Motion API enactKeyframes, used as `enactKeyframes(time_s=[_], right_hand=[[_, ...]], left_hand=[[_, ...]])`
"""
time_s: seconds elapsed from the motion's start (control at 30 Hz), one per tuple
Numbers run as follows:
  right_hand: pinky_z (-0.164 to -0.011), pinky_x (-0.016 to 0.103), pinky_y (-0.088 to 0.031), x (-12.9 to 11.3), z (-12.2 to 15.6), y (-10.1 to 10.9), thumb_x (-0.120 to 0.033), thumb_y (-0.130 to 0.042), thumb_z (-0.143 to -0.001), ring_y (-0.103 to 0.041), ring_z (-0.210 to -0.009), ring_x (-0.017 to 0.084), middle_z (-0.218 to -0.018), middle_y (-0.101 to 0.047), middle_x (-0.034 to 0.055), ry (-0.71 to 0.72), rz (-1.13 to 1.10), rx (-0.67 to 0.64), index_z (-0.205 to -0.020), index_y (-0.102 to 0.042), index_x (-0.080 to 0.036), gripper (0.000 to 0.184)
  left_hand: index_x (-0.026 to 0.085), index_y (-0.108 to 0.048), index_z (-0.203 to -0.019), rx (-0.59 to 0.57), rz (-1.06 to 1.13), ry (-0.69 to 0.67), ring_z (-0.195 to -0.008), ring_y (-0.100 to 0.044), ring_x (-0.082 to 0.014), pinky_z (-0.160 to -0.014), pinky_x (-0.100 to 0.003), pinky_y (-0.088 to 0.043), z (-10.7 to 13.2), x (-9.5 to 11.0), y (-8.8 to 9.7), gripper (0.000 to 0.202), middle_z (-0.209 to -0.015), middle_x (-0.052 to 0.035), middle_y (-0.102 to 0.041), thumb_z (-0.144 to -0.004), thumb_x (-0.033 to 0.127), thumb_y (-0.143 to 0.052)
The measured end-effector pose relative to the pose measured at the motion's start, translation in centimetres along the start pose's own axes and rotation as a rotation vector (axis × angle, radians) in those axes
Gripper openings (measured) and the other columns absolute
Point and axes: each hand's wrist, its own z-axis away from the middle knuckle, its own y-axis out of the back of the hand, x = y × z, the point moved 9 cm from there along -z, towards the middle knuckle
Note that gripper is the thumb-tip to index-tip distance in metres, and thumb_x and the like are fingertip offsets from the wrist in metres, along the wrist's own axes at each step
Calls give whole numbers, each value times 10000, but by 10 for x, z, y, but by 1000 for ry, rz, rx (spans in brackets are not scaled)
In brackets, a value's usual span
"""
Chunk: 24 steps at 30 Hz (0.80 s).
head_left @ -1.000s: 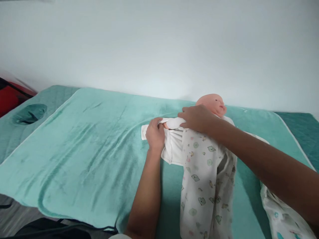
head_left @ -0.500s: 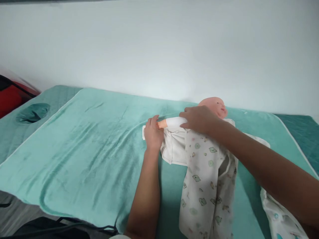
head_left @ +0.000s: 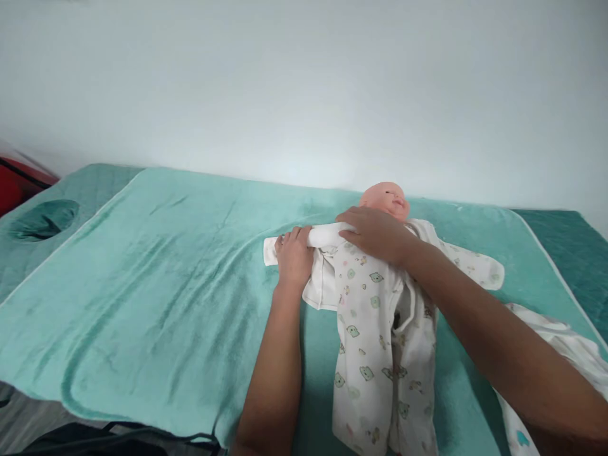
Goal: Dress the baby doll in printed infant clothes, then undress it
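A baby doll lies on its back, its bald head toward the wall, dressed in a white romper printed with small green and brown figures. One white sleeve stretches out to the left over the doll's arm. My left hand is closed around this sleeve near its end, and a white cuff sticks out past the fingers. Closer to the doll's shoulder, my right hand grips the upper sleeve, its fingertips on the white cloth. The doll's own arm and hand are hidden.
A teal velvety cover lies beneath the doll, with a white wall behind. At the left end there is a round hole. More printed white cloth lies at the right, partly behind my right forearm. Dark cables run along the front edge.
The bare strip of doll arm beside my left hand is now covered by white sleeve. My right hand still holds the upper sleeve. The whole view has shifted slightly.
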Motion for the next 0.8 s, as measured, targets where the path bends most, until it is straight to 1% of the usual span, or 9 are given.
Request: enactKeyframes(time_s=[0.07, 0.13, 0.23, 0.3, 0.4, 0.57, 0.67, 0.73, 0.8], right_hand=[[-878, 346, -451, 25, 28, 14, -303, -408, -1006, -592, -1130, 242, -1211, -673, 56, -105, -137, 144, -1159, -648, -249, 290], [-908, 359, -465, 55, 59, 21, -317, -411, -1000, -611, -1110, 242, -1216, -675, 64, -211, -248, 301, -1162, -652, -252, 297], [-992, 417, -451, 94, 97, 12, -326, -439, -968, -591, -1158, 282, -1227, -666, 106, -347, -251, 507, -1193, -641, -215, 322], [-1017, 449, -440, 110, 109, -5, -318, -433, -956, -570, -1181, 302, -1245, -657, 130, -404, -196, 552, -1231, -627, -188, 362], [-1024, 467, -428, 124, 117, -25, -267, -391, -949, -569, -1187, 313, -1281, -651, 138, -480, -103, 551, -1281, -616, -169, 413], [-916, 420, -457, 155, 136, -29, -201, -367, -913, -620, -1111, 309, -1285, -667, 112, -636, -80, 547, -1291, -637, -207, 464], [-899, 408, -454, 168, 145, -31, -212, -368, -905, -615, -1111, 308, -1250, -683, 116, -678, -127, 556, -1265, -646, -199, 454], [-921, 413, -443, 168, 144, -32, -220, -356, -911, -603, -1124, 308, -1227, -687, 126, -644, -138, 563, -1240, -649, -188, 442], [-933, 421, -432, 167, 143, -34, -244, -351, -922, -598, -1118, 312, -1201, -692, 136, -640, -143, 567, -1221, -649, -184, 426]], left_hand=[[284, -586, -1311, 22, -20, 23, -1208, -577, -294, -1126, -507, -362, 1, -4, 2, 479, -1262, -77, -663, -882, 115, -455], [283, -587, -1309, 48, -46, 45, -1201, -578, -298, -1127, -518, -355, 1, -7, 5, 483, -1257, -73, -665, -887, 105, -436], [268, -605, -1288, 81, -82, 94, -1191, -581, -314, -1130, -560, -340, 1, -13, 8, 455, -1236, -94, -669, -903, 122, -413], [259, -610, -1280, 77, -108, 119, -1200, -576, -324, -1141, -598, -318, 1, -14, 7, 449, -1229, -111, -667, -899, 125, -413], [252, -581, -1316, 58, -149, 121, -1232, -557, -332, -1166, -659, -258, 2, -10, 3, 482, -1260, -127, -649, -880, 116, -424], [234, -499, -1410, 102, -158, 67, -1358, -469, -332, -1195, -706, -159, 12, 4, 8, 624, -1405, -138, -571, -825, 38, -406], [238, -528, -1379, 150, -61, 25, -1416, -424, -288, -1240, -635, -153, 20, 20, 17, 620, -1452, -104, -544, -816, 15, -392], [227, -564, -1329, 177, 104, -52, -1378, -474, -238, -1241, -502, -273, 24, 43, 25, 522, -1421, -82, -571, -859, 61, -407], [215, -594, -1279, 144, 286, -181, -1283, -555, -192, -1148, -359, -421, 25, 78, 30, 411, -1351, -68, -618, -917, 136, -415]])
